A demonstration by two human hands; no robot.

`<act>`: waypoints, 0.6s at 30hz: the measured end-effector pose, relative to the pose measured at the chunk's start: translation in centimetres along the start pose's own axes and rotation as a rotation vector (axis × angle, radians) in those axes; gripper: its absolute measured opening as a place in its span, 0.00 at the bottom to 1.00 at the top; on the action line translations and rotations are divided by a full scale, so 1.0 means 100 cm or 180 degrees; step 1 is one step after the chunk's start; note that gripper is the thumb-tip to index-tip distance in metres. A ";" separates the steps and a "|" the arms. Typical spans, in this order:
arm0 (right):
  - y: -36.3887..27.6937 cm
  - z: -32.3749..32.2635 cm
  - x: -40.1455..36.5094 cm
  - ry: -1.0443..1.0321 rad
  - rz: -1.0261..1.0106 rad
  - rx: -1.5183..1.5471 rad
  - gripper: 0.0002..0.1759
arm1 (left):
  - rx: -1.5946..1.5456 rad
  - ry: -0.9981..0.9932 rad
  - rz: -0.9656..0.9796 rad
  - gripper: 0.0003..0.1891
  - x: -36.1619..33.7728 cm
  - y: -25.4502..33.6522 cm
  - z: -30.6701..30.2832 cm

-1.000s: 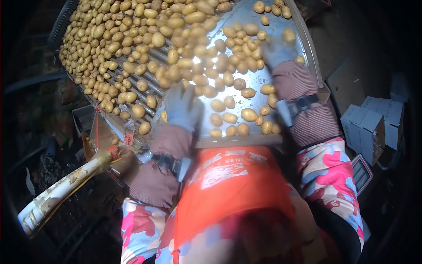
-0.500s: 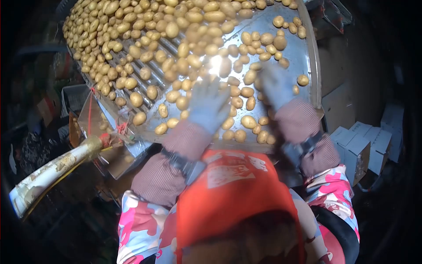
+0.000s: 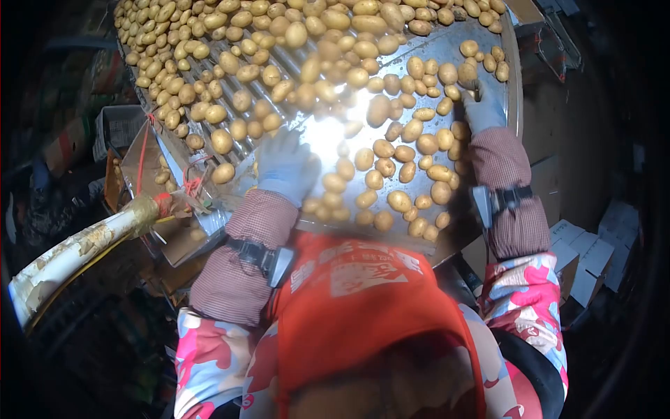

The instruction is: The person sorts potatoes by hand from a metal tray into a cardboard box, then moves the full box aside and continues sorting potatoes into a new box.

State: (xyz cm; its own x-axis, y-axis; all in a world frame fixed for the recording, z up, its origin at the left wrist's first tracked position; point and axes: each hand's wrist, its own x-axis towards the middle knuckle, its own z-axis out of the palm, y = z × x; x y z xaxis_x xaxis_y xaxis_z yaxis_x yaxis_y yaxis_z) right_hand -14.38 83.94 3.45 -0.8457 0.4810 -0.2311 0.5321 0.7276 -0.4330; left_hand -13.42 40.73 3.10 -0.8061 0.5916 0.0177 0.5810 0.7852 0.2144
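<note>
Many yellow-brown potatoes [image 3: 412,128] lie loose on a shiny metal table [image 3: 481,164] and pile up over the metal bars [image 3: 223,78] at the upper left. My left hand [image 3: 285,162], in a pale blue-grey glove, lies palm down at the lower left of the metal surface, fingers spread, beside a few potatoes. Near the right edge, my right hand [image 3: 484,110], gloved alike, reaches beside the potatoes with its fingers bent; a dark mark shows at the fingertips, and whether it grips a potato is unclear.
A worn white pipe [image 3: 87,253] juts out at the lower left. Red string [image 3: 192,183] hangs by a cardboard chute [image 3: 139,174]. A grey crate [image 3: 122,129] stands at the left. White boxes [image 3: 590,258] stand at the lower right, and a raised rim [image 3: 513,77] edges the table.
My left hand has moved left, away from the middle potatoes. My right hand has moved right and up towards the rim. The view has shifted slightly, and some potatoes have changed place.
</note>
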 end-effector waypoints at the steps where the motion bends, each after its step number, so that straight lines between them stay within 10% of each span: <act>1: -0.009 0.004 -0.010 0.0114 -0.0279 -0.0243 0.24 | 0.0022 -0.0097 -0.0161 0.15 -0.003 0.000 -0.003; 11: -0.063 0.063 0.013 -0.0181 -0.0946 -0.1247 0.33 | -0.1722 0.0414 0.1278 0.13 0.099 0.116 0.007; 18: -0.091 0.000 -0.025 -0.1320 -0.1423 -0.1620 0.27 | -0.2089 -0.0563 0.0546 0.12 0.044 0.127 0.004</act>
State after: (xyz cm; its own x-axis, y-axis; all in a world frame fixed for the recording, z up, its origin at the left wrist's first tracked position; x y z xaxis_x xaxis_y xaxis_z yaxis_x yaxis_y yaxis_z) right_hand -17.14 76.12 8.03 -0.8763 -0.0580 -0.4783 0.0070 0.9911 -0.1330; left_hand -9.55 53.43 5.48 -0.6462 0.7619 -0.0433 0.4651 0.4382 0.7692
